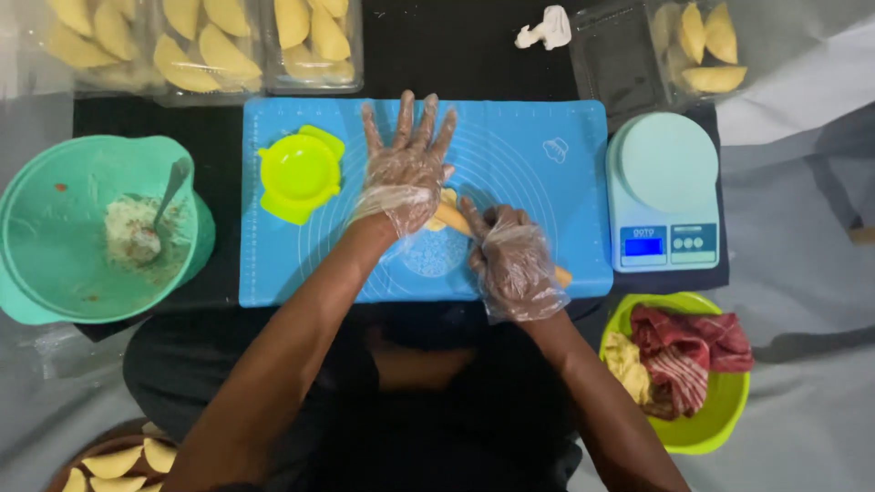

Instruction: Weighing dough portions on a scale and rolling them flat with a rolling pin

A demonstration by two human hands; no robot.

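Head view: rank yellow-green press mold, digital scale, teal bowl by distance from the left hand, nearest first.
From the left hand:
1. Yellow-green press mold, just beside it on the blue mat, toward the teal bowl.
2. Digital scale, off the mat's opposite edge.
3. Teal bowl, outermost, beyond the mold.

A pale yellow strip of dough [448, 217] lies flat near the middle of the blue mat [547, 182], mostly hidden, with one end [564, 275] showing at the mat's near edge.
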